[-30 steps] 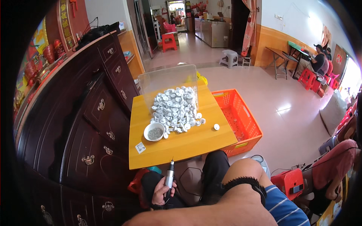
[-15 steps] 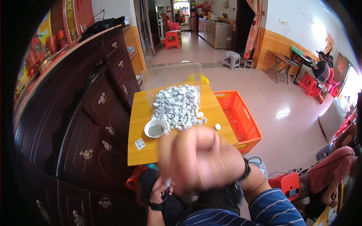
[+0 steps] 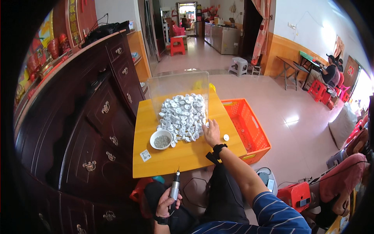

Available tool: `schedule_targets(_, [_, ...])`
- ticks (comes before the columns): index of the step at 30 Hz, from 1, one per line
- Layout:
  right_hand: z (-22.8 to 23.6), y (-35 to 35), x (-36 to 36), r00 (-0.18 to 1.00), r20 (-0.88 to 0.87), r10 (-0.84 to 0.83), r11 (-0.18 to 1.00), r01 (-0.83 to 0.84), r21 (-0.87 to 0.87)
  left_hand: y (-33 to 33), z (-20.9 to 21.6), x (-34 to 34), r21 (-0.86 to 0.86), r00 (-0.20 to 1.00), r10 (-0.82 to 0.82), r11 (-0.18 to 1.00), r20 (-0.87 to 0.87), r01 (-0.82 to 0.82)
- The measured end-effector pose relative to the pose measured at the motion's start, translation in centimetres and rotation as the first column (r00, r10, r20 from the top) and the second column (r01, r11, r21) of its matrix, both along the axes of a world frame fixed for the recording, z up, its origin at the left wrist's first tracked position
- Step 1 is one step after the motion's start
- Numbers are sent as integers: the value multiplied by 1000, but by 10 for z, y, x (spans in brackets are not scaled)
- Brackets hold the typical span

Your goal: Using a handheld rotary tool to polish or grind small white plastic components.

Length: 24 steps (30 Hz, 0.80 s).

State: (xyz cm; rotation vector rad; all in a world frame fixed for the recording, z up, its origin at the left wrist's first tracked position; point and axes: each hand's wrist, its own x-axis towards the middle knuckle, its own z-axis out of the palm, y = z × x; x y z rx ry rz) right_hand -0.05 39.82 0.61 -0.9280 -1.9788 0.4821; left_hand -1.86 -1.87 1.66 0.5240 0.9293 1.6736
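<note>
My left hand (image 3: 167, 201) is wrapped round a silver electric screwdriver (image 3: 175, 189), low in front of me by my leg, its thin bit pointing up toward the table edge. Reaching over the yellow tabletop (image 3: 187, 158), my right hand (image 3: 211, 133) is open at the right side of a heap of small white round plastic parts (image 3: 182, 113). Its fingertips are at the outermost pieces; I cannot tell if they touch one. A single white part (image 3: 226, 137) lies apart, right of that hand. The white bowl (image 3: 152, 142) of small silvery metal pieces stands left of the heap.
A clear plastic panel (image 3: 156, 85) stands upright behind the heap. An orange crate (image 3: 249, 132) adjoins the table's right side, and a dark drawer cabinet (image 3: 78, 144) rises on the left. A white printed card (image 3: 145, 155) lies near the front left. Other people sit at right.
My right hand has gone from close before the camera forward and down to the heap. The screwdriver in my left hand, mostly covered before, now shows in full.
</note>
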Motion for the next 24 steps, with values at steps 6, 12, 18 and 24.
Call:
schedule_targets(6, [-3, 0, -8, 986, 167, -20, 999, 16, 28, -4, 2, -1, -17, 1000, 29, 999, 2, -29])
schedule_targets(12, [-4, -15, -10, 984, 175, 36, 999, -37, 2, -3, 1, -3, -6, 999, 32, 999, -6, -32])
schedule_targets(18, [-18, -48, -8, 996, 55, 64, 997, -66, 44, -2, 0, -3, 1, 1000, 19, 1000, -2, -19])
schedule_targets(24, [-16, -89, -5, 988, 111, 111, 994, -111, -3, -4, 2, -1, 1, 999, 38, 999, -19, -38])
